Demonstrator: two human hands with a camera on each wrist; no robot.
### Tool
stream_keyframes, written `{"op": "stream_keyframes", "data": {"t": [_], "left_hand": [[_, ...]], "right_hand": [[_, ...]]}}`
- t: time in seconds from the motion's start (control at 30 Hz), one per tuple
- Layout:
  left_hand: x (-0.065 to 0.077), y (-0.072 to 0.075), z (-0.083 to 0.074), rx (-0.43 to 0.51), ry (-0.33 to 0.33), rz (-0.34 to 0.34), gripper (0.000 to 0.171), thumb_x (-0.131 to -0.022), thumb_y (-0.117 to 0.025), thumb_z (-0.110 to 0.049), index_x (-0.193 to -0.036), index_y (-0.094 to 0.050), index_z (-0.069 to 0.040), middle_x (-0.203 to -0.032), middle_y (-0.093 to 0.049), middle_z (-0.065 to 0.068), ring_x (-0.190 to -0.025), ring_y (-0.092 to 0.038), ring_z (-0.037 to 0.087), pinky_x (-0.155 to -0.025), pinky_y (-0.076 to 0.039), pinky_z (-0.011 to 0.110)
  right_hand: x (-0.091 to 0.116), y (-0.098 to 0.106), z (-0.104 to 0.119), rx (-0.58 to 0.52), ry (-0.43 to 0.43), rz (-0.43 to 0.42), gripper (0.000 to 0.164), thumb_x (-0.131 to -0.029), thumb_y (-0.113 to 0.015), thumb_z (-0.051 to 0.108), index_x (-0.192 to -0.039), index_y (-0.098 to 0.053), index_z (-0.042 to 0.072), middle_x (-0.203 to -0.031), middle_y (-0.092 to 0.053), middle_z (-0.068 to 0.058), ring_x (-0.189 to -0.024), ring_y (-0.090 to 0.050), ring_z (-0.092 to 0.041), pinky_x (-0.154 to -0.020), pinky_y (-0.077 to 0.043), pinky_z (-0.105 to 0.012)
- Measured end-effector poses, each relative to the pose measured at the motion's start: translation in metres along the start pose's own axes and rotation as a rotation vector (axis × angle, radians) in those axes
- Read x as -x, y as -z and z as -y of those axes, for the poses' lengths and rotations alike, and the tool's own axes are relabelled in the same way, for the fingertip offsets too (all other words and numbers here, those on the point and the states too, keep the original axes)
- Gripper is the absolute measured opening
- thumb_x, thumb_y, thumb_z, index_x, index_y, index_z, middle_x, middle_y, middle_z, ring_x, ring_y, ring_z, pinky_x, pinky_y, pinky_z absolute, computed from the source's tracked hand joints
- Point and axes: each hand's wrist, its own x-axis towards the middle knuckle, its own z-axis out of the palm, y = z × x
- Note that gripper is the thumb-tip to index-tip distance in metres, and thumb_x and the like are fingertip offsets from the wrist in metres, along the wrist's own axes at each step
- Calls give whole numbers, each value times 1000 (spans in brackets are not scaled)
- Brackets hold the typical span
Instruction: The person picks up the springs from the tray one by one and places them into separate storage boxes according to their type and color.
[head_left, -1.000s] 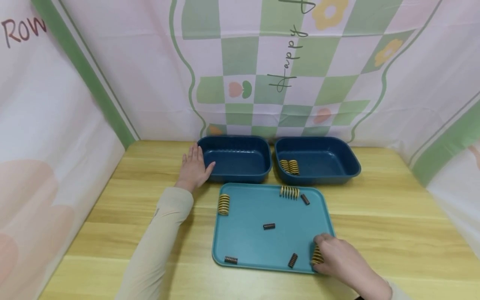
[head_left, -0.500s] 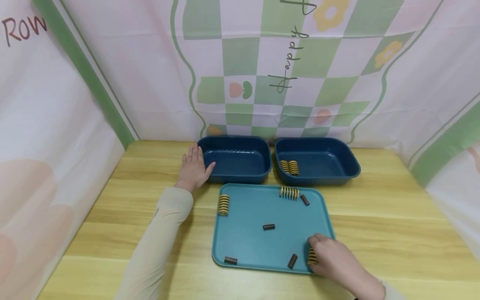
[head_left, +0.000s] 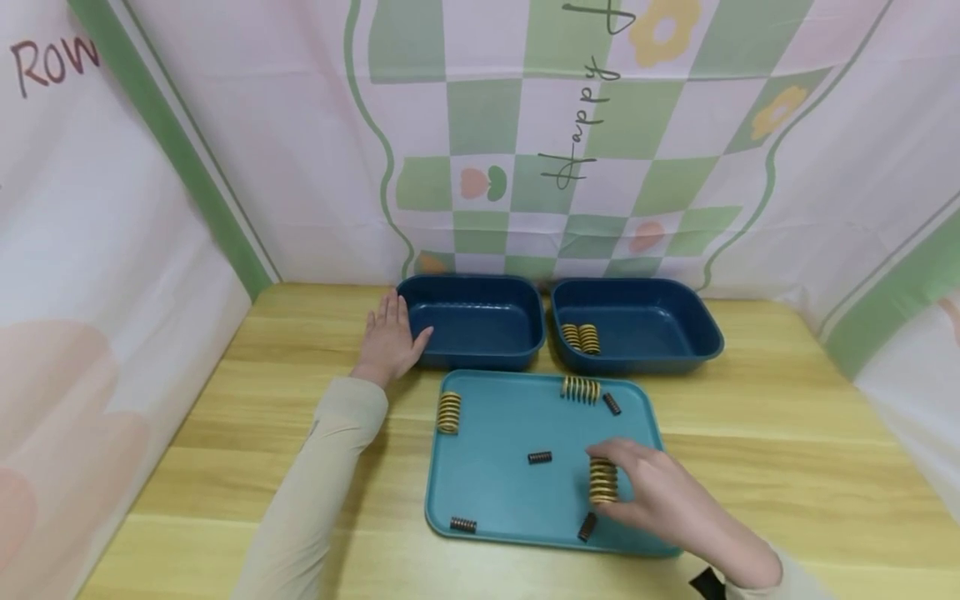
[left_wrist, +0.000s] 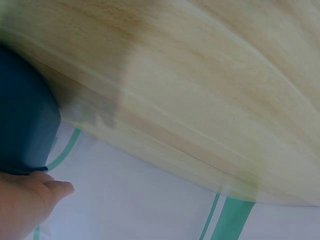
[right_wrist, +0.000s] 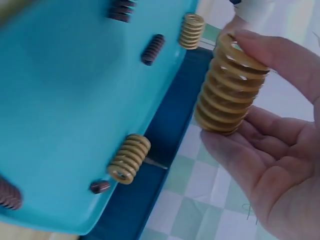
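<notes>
My right hand (head_left: 660,487) pinches a yellow coil spring (right_wrist: 232,87) by its two ends, thumb on one and fingers on the other, over the right part of the teal tray (head_left: 498,492). Straight fingers of my left hand (head_left: 388,337) rest against the left side of the left dark blue bin (head_left: 480,358). Two more yellow springs lie on the tray: one yellow spring (head_left: 448,413) at its left edge, another yellow spring (head_left: 581,389) at its far edge. Small dark springs lie there too, including a dark spring (head_left: 539,457) near the middle and a dark spring (head_left: 462,525) at the near left.
Behind the tray, beside the left bin, stands the right dark blue bin (head_left: 637,364) with two yellow springs (head_left: 580,337) in its near left corner. Both bins are close to the patterned cloth backdrop (head_left: 480,125). Everything stands on a wooden table (head_left: 787,458).
My right hand has lifted the yellow spring from the tray's near right corner and carried it leftward and away from me. The left hand stays at the left bin.
</notes>
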Motion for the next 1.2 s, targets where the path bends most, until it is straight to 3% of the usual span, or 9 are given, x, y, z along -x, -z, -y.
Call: {"op": "stream_keyframes", "data": {"t": [0.2,0.4,0.57,0.67,0.83,1.0,1.2], "left_hand": [[1,-1,0,15,-7,-16,79,-101,-28,-51,-149,-8,9,-156,-1,24,-144,0,35,-114,-7,51],[1,-1,0,12,-5,-12,80,-101,-27,-52,-149,-7,9,-156,0,23,-144,1,35,-114,-6,50],[2,0,0,20,-5,-10,79,-101,-27,-52,-149,-7,9,-156,0,23,-144,1,34,-114,-6,50],[2,0,0,23,-6,-9,79,-101,-27,-51,-149,-7,9,-156,0,24,-144,1,34,-114,-6,50],[2,-1,1,24,-5,-9,79,-101,-27,-51,-149,-7,9,-156,0,24,-144,1,35,-114,-6,50],[2,-1,2,27,-4,-15,79,-101,-28,-51,-148,-8,10,-156,-1,24,-144,1,35,-114,-7,51],[1,-3,3,20,1,-12,80,-101,-27,-52,-149,-7,8,-156,0,23,-144,1,34,-114,-6,50]], "right_hand": [[-11,1,7,-104,19,-68,53,-66,-87,17,-114,-65,8,-109,-66,-4,-94,-65,-22,-75,-55,-37],[-20,2,9,-384,-29,-111,54,-69,-86,12,-119,-64,12,-114,-64,-1,-102,-63,-14,-82,-53,-27],[-28,5,8,-661,8,-195,57,-70,-82,-3,-122,-60,1,-120,-61,-7,-110,-57,-6,-89,-47,-21],[-31,8,8,-829,45,-230,59,-69,-77,-14,-124,-56,-7,-125,-59,-9,-112,-57,-9,-90,-47,-23],[-35,9,7,-1047,72,-278,59,-71,-69,-22,-127,-52,-9,-128,-59,-8,-114,-58,-16,-87,-50,-28],[-37,8,3,-1168,134,-333,59,-72,-65,-26,-128,-50,-12,-126,-60,-13,-113,-58,-21,-87,-50,-28],[-39,6,0,-1233,205,-364,59,-72,-64,-27,-128,-49,-14,-126,-59,-17,-112,-58,-23,-87,-50,-28]]}}
